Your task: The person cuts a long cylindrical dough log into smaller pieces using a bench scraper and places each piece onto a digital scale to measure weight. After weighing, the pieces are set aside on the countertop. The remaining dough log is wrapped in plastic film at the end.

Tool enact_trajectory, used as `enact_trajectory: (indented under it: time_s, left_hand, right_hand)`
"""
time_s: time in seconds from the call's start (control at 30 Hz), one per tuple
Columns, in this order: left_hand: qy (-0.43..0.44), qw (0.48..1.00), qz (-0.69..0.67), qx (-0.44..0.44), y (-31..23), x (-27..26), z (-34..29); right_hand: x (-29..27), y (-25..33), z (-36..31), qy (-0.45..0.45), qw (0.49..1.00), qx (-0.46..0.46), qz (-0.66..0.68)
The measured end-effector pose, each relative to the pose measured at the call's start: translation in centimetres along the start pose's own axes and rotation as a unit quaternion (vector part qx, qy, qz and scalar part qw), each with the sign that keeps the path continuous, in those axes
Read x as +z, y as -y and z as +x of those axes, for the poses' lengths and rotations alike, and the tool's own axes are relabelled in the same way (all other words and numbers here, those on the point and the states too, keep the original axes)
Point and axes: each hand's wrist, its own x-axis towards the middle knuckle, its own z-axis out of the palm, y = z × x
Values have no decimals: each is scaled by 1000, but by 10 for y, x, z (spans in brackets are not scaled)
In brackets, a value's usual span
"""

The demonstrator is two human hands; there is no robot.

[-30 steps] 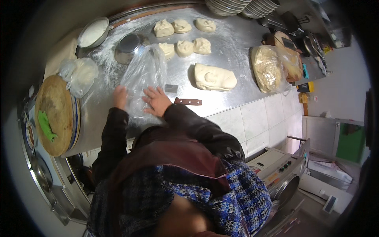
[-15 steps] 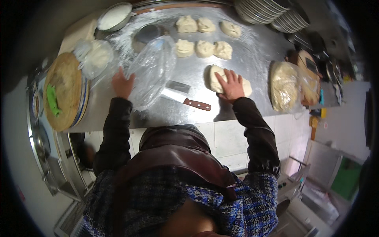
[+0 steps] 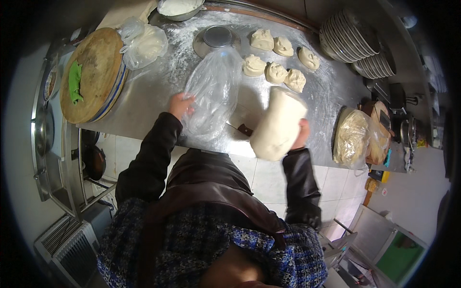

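Note:
A large pale lump of dough [image 3: 278,126] is lifted above the table's front edge, tilted, with my right hand [image 3: 301,134] closed on its right side. Most of that hand's fingers are hidden behind the dough. My left hand [image 3: 181,105] has its fingers curled at the left edge of a clear plastic bag [image 3: 213,91], which lies loosely on the metal table. Between bag and dough shows the brown handle of a cleaver [image 3: 245,129]; its blade is mostly hidden. Beyond the lump sit several smaller dough pieces [image 3: 276,73] in two rows.
At left are a round wooden board [image 3: 93,72] with a green cloth [image 3: 75,82] and a knotted white bag [image 3: 146,45]. A flour bowl [image 3: 180,7] and an upturned metal bowl [image 3: 217,36] stand farther back. Stacked plates [image 3: 348,36] and a bagged yellowish mass [image 3: 352,137] are at right.
My right hand has raised the big dough lump off the table and turned it on end. My left hand's fingers have curled in at the bag's edge. The view has shifted.

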Motion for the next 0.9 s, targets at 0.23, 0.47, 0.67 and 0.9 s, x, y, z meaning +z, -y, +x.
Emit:
enact_trajectory:
  time_s: [0.23, 0.47, 0.67, 0.9]
  left_hand:
    - [36, 998, 31, -34, 18, -7, -8]
    - [32, 995, -90, 12, 0, -21, -21]
    - [44, 996, -43, 68, -44, -29, -28]
    - [18, 992, -123, 19, -70, -47, -29]
  right_hand:
    - [74, -162, 81, 26, 979, 161, 121]
    - [84, -214, 141, -67, 976, 167, 120]
    - [91, -212, 155, -119, 983, 88, 109]
    - [118, -222, 157, -138, 978, -7, 159]
